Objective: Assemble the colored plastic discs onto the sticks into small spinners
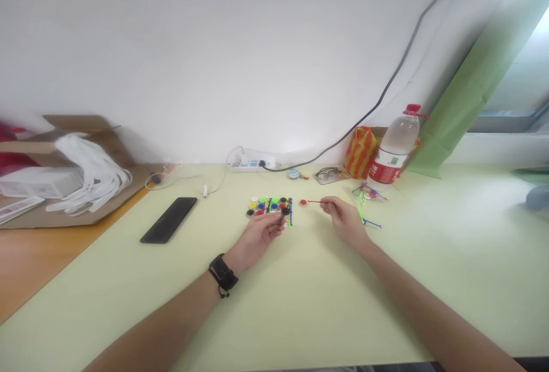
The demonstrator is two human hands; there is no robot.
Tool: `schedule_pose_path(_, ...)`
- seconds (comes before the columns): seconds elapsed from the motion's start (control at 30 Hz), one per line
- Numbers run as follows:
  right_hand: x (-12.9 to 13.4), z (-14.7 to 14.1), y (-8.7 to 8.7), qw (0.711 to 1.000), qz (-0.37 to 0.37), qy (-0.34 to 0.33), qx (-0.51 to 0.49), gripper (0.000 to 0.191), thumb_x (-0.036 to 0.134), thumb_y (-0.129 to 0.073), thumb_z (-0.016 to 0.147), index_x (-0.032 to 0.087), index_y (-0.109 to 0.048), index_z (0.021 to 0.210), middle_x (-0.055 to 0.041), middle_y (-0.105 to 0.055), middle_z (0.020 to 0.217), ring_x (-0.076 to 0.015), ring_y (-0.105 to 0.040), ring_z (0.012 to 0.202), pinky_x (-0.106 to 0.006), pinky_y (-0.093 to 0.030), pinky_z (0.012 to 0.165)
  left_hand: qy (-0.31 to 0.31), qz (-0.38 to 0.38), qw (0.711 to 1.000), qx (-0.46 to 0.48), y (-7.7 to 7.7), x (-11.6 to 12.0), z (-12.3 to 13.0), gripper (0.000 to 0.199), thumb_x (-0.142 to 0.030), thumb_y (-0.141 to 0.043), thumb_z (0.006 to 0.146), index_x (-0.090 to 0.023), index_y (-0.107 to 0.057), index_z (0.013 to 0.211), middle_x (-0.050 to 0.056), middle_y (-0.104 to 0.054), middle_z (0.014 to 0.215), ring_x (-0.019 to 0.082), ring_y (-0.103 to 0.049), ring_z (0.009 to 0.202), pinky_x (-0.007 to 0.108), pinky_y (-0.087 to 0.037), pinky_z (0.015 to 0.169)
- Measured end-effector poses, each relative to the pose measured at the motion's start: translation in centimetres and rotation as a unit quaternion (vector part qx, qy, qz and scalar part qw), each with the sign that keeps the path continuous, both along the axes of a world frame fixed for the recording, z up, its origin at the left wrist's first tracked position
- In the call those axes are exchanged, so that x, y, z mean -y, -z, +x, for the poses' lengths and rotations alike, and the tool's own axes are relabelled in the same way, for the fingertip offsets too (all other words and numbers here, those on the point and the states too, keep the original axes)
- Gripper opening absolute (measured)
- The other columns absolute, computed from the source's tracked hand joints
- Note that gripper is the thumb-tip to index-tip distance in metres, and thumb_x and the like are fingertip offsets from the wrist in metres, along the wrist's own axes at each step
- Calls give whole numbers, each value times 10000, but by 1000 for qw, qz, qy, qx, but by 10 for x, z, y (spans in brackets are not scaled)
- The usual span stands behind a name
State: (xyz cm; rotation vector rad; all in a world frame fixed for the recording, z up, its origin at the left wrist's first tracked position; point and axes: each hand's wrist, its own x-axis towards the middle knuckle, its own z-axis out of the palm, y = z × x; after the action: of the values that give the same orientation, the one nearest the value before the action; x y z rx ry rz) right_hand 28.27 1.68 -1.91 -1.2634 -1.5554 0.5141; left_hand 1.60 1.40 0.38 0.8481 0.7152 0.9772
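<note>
The right hand (345, 220) has its fingers closed on the red stick (316, 201), holding it nearly level, its free end at the red disc (303, 202); whether they touch or join, I cannot tell. The left hand (255, 239) pinches the black disc (285, 212) between thumb and forefinger, beside the rows of discs (261, 206) on the table (274, 309). A light grip near the stick's end and a steady wrist should serve best; keep the left knuckles clear of the rows, which could scatter easily.
</note>
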Motion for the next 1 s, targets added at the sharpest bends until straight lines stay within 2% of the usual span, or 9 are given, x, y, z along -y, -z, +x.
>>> schedule_pose_path(0.3, -7, -4, 6, 996, 1, -17, 89, 323, 254, -434, 958, 199, -714, 1110, -100, -758, 1081, -251, -708, 989, -404, -540, 891, -3, -1, 1000, -2, 1, 0, 0, 175, -277, -823, 822, -117, -779, 879, 64, -738, 890, 97, -639, 725, 204, -515, 700)
schedule_pose_path(0.5, -1, -8, -1, 993, -4, -15, 120, 315, 194, -455, 913, 201, -728, 1071, -99, -770, 1058, -252, -709, 959, -396, -528, 879, -7, -9, 1000, -3, 2, -1, 0, 173, -285, -825, 821, -128, -774, 876, 52, -732, 872, 98, -635, 719, 207, -510, 695)
schedule_pose_path(0.63, 6, -7, -9, 988, -9, -27, 150, 265, 140, -439, 846, 196, -691, 905, -63, -742, 879, -213, -668, 774, -338, -493, 760, -14, -15, 1000, 2, 2, -1, 0, 185, -291, -833, 810, -133, -768, 879, 54, -740, 866, 101, -639, 710, 215, -505, 688)
schedule_pose_path(0.73, 11, -6, -14, 983, -11, -64, 171, 206, 124, -415, 813, 215, -576, 723, -15, -633, 703, -191, -584, 676, -309, -425, 675, -14, -11, 1000, -2, 2, -1, 0, 186, -299, -828, 814, -132, -764, 866, 54, -740, 865, 103, -638, 713, 220, -502, 691)
schedule_pose_path(0.83, 17, -8, -20, 985, -16, -93, 141, 179, 135, -385, 832, 231, -482, 718, 10, -538, 661, -187, -519, 657, -305, -388, 654, -11, -10, 1000, -6, 1, -1, 0, 192, -310, -825, 817, -132, -770, 864, 54, -738, 876, 101, -634, 717, 222, -497, 693)
schedule_pose_path(1.0, 25, -14, -29, 995, -20, -98, 21, 126, 206, -368, 915, 241, -477, 862, -4, -527, 800, -198, -499, 767, -309, -407, 706, -19, -11, 1000, -14, 1, 0, 2, 172, -286, -847, 792, -140, -793, 866, 55, -735, 893, 98, -618, 730, 219, -484, 698)
